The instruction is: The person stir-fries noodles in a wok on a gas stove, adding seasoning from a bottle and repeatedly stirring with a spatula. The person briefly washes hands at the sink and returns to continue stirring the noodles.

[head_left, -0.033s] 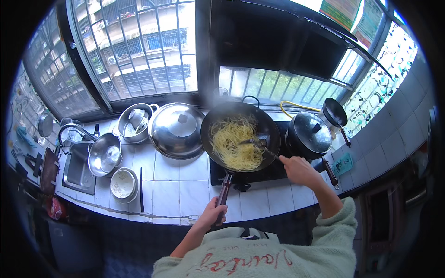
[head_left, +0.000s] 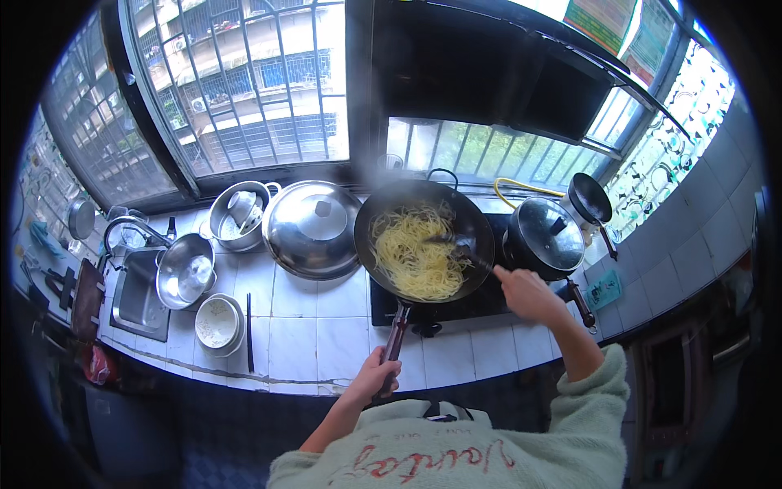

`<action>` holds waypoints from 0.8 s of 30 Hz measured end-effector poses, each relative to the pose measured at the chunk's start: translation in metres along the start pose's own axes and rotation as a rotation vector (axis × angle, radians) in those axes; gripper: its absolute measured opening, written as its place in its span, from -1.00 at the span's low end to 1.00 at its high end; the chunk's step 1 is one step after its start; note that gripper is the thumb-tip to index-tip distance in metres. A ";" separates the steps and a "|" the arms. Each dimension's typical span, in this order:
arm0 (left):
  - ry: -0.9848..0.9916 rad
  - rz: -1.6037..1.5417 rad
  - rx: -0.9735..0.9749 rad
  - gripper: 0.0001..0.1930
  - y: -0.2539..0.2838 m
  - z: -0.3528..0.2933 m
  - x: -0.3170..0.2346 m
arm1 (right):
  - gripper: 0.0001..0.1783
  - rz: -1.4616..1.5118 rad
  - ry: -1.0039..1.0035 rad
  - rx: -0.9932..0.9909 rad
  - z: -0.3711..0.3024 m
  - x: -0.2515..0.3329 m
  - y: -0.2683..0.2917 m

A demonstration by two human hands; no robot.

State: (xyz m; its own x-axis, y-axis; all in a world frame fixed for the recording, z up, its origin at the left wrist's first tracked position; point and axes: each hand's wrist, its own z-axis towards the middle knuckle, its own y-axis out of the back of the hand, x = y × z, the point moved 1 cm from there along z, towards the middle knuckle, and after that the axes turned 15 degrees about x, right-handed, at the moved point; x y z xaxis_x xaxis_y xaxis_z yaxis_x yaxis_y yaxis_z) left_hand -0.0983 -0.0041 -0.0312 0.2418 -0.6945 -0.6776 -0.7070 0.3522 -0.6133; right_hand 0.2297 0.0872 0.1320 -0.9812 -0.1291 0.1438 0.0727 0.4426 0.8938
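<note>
A dark wok (head_left: 481, 229) sits on the stove, filled with pale yellow strands (head_left: 414, 265) that could be noodles or shredded potato. Steam rises from it. My left hand (head_left: 378, 375) is wrapped round the wok's brown handle (head_left: 397, 330), near its end. From the right, my right hand (head_left: 529, 295) grips a spatula (head_left: 481, 262) by its handle. The spatula's dark blade rests among the strands on the right side of the wok, its edge partly covered by them.
Left of the wok lies a large domed steel lid (head_left: 314, 228). Beyond it stand a steel pot (head_left: 236, 241), a basin (head_left: 186, 273) by the sink (head_left: 130, 310), stacked bowls (head_left: 217, 324) and chopsticks (head_left: 250, 334). A lidded pan (head_left: 544, 236) occupies the right burner; a small pan (head_left: 588, 198) stands behind.
The spatula has shifted slightly among the strands, and my right hand with it. My left hand keeps its hold on the wok handle.
</note>
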 end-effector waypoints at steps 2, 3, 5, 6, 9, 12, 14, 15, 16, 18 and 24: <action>-0.014 0.007 0.025 -0.55 0.000 0.001 0.002 | -0.66 0.043 0.043 -0.073 0.031 -0.013 0.006; -0.006 0.010 0.000 -0.56 0.000 0.001 0.003 | -0.69 0.183 0.008 -0.006 0.043 -0.025 0.012; -0.019 0.004 0.021 -0.59 0.001 0.002 0.005 | -0.74 0.695 -0.132 0.218 0.063 -0.044 0.021; -0.019 0.006 0.030 -0.59 0.001 0.003 0.005 | -0.76 0.851 -0.218 0.221 0.072 -0.053 0.025; -0.044 0.002 0.049 -0.61 0.003 0.003 0.007 | -0.86 1.205 -0.409 0.260 0.101 -0.073 0.027; -0.045 0.008 0.039 -0.59 0.003 0.004 0.009 | -0.88 1.558 -0.354 0.422 0.141 -0.064 0.009; -0.045 0.018 -0.007 -0.54 0.002 0.005 0.010 | -0.87 1.627 -0.257 0.430 0.156 -0.048 -0.001; -0.054 0.014 0.017 -0.52 0.001 0.005 0.010 | -0.88 1.578 -0.223 0.362 0.160 -0.035 -0.008; -0.045 0.017 -0.009 -0.50 0.001 0.004 0.009 | -0.88 1.412 -0.167 0.347 0.161 -0.019 -0.013; -0.049 0.006 0.049 -0.49 0.000 0.004 0.008 | -0.82 1.129 -0.081 0.315 0.142 -0.003 -0.009; -0.048 0.008 0.038 -0.49 -0.001 0.004 0.007 | -0.66 0.809 -0.064 0.237 0.096 -0.021 0.029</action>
State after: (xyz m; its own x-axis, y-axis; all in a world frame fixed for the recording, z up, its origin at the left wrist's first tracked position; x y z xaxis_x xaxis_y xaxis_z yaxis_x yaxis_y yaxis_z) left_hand -0.0935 -0.0072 -0.0372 0.2685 -0.6613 -0.7004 -0.6834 0.3817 -0.6223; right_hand 0.2350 0.1876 0.1143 -0.6519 0.3548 0.6702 0.7244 0.5528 0.4120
